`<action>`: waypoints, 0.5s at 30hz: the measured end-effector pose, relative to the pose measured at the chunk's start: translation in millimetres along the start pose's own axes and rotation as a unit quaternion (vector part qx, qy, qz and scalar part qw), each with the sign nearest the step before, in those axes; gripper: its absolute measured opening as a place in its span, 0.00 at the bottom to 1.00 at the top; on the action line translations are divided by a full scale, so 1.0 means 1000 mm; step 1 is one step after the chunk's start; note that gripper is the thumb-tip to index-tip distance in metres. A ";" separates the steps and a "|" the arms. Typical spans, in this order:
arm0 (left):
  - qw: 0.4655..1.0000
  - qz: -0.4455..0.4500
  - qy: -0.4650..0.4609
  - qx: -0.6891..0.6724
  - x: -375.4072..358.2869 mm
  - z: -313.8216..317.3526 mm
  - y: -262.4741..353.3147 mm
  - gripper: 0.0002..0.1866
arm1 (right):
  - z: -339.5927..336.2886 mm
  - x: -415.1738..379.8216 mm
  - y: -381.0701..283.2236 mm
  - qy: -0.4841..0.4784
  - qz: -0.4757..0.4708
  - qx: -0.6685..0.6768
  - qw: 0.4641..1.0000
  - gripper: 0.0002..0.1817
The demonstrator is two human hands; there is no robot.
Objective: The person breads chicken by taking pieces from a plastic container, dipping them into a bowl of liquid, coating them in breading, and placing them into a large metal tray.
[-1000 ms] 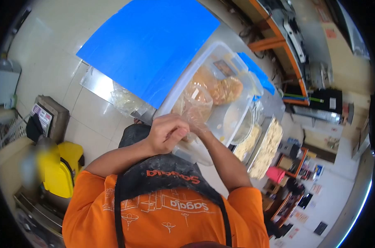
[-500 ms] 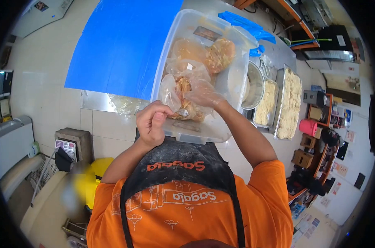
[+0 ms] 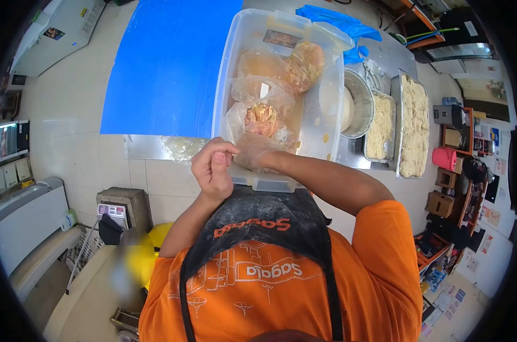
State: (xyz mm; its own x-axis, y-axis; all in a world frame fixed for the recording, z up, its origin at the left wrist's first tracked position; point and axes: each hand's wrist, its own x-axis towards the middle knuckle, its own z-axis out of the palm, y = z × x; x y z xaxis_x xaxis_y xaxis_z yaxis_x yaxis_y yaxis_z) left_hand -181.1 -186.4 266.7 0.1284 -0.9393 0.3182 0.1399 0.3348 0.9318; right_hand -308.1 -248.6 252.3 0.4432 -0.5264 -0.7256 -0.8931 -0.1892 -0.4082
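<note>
A large clear plastic tub [image 3: 320, 145] holds bagged, marinated-looking food. One open plastic bag [image 3: 234, 122] has a reddish-brown portion [image 3: 261, 119] showing in it, and a filled bag [image 3: 305, 66] lies at the back right. My bare left hand [image 3: 211, 167] is closed at the tub's near-left edge, its fingertips pinching what looks like the bag's edge. In a clear glove, my right hand [image 3: 254, 151] is inside the tub, just in front of the food and close to my left fingertips; its fingers are blurred and partly hidden.
A blue board [image 3: 167, 68] lies left of the tub. To the right are a metal pot [image 3: 364, 111], two trays of pale dough-like food [image 3: 379, 128] [image 3: 413, 125] and blue plastic [image 3: 344, 28]. A clear bag [image 3: 181, 148] sits at the left counter edge.
My right hand has moved left and nearer to my body, beside my left fingertips, uncovering more of the food. My left hand keeps its closed pose. The whole view has shifted slightly.
</note>
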 end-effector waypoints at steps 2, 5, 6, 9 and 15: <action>1.000 0.000 -0.001 -0.006 -0.001 -0.001 -0.001 0.23 | -0.006 -0.002 0.003 0.030 -0.020 -0.003 0.999 0.16; 1.000 -0.009 -0.001 -0.006 -0.004 -0.004 -0.002 0.23 | -0.025 -0.021 0.033 0.063 -0.081 0.024 0.994 0.21; 1.000 -0.011 -0.004 -0.005 -0.003 -0.005 -0.002 0.24 | -0.045 -0.037 0.034 0.037 -0.072 0.073 0.994 0.20; 1.000 -0.010 -0.014 0.004 -0.001 -0.004 -0.001 0.23 | -0.044 -0.049 0.076 0.043 -0.058 0.320 0.945 0.16; 1.000 0.001 0.002 0.003 0.001 -0.002 -0.004 0.20 | -0.065 -0.083 0.095 0.071 -0.051 0.535 0.840 0.21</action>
State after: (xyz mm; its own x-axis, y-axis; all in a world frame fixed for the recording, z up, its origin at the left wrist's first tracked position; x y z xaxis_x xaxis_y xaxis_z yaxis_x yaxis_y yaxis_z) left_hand -179.2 -188.0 262.9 0.1326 -0.9386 0.3186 0.1331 0.3354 0.9326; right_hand -434.4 -276.4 309.8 0.4308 -0.6611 -0.6143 -0.2365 0.5742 -0.7838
